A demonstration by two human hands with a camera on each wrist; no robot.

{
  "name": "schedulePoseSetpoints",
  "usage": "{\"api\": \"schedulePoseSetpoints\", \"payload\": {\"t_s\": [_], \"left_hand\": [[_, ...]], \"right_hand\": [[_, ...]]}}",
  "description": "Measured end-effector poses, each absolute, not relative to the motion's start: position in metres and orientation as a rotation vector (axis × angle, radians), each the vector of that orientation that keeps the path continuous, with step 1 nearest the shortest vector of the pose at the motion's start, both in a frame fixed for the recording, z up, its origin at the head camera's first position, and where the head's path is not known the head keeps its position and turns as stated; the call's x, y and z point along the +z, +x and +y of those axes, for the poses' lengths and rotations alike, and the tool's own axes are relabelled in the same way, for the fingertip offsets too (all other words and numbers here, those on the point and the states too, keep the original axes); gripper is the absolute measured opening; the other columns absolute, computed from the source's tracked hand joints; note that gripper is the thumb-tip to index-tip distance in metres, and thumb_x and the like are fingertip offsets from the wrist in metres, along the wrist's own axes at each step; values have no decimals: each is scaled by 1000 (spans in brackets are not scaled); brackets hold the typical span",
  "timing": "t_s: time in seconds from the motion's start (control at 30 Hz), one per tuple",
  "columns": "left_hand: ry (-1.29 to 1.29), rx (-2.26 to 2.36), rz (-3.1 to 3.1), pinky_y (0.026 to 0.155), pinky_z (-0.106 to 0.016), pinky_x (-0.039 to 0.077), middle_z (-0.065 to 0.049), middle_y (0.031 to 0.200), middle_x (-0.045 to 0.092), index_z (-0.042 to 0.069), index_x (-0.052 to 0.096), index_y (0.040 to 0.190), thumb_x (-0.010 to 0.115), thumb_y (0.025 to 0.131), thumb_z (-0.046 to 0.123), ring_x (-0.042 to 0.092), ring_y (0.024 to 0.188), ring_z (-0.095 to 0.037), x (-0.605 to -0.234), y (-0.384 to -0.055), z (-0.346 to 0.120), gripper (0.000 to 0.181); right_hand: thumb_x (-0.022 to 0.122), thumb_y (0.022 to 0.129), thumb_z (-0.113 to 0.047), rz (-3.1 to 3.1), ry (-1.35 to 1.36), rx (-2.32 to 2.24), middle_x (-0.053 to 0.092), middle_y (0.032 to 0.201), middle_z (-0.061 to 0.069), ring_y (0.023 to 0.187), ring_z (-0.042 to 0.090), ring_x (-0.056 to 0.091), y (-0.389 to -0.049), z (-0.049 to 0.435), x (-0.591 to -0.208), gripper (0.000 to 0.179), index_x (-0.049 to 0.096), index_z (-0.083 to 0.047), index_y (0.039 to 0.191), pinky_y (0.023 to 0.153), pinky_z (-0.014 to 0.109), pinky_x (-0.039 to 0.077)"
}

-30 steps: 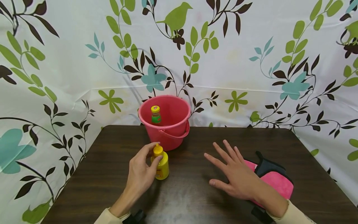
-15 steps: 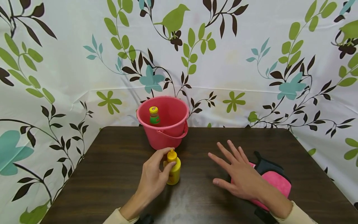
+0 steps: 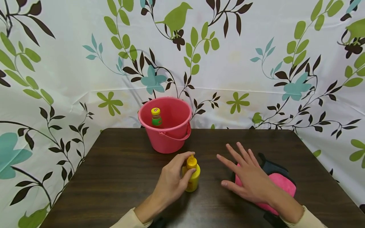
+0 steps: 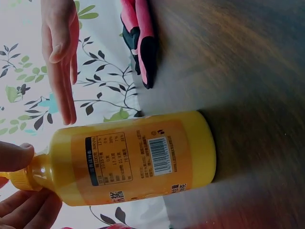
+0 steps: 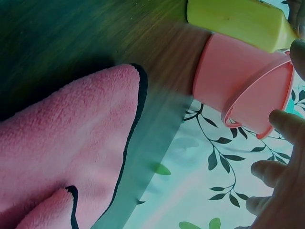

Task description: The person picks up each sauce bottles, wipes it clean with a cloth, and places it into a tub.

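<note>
My left hand (image 3: 170, 181) pinches the neck and cap of a yellow squeeze bottle (image 3: 194, 181), thumb on the near side. Upright, the bottle stands at or just above the table; a gap under its base cannot be told. Its orange label (image 4: 128, 162) carries a barcode and printed text in the left wrist view. My right hand (image 3: 252, 179) hovers with fingers spread, holding nothing. Behind and below that hand lies a pink cloth (image 3: 282, 186) with dark edging, folded and partly hidden by the forearm.
A pink bucket (image 3: 165, 141) with its handle down stands at the table's back, left of centre. Inside it sits a small jar (image 3: 156, 117) with a yellow lid and green label. Patterned fabric (image 3: 228, 63) hangs behind the dark wooden table (image 3: 119, 164).
My left hand has carried the squeeze bottle rightward and slightly nearer, away from the bucket front. The right hand has drifted a little to the right, still spread.
</note>
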State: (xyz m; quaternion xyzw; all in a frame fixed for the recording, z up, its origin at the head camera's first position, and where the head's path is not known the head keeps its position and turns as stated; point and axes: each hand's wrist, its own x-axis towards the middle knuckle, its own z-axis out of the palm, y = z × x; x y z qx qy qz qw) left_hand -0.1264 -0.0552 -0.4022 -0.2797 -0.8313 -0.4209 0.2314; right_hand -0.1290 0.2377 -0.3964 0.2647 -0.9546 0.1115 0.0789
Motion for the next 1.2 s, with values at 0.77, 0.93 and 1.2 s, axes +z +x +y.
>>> {"api": "schedulePoseSetpoints", "payload": {"t_s": [0.77, 0.93, 1.2], "left_hand": [[-801, -1066, -2298, 101, -35, 61, -3, 135, 72, 12, 64, 140, 85, 89, 10, 73, 119, -16, -402, -128, -58, 55], [-794, -1067, -2298, 101, -35, 60, -3, 135, 72, 13, 64, 139, 85, 89, 10, 73, 119, -16, -403, -129, -58, 55], [-778, -1078, -2331, 101, -35, 61, -2, 135, 73, 15, 64, 141, 86, 89, 12, 73, 118, -15, -401, -128, -59, 57]], "right_hand": [[64, 95, -68, -3004, 571, 331, 13, 180, 11, 164, 50, 3, -114, 289, -412, 81, 35, -41, 165, 117, 86, 13], [60, 94, -75, -3072, 527, 246, 19, 178, 11, 162, 52, 13, -112, 298, -429, 81, 38, -41, 164, 110, 90, 18], [56, 90, -82, -3190, 464, 183, 29, 174, 15, 155, 59, 26, -110, 303, -452, 87, 34, -43, 165, 98, 97, 25]]}}
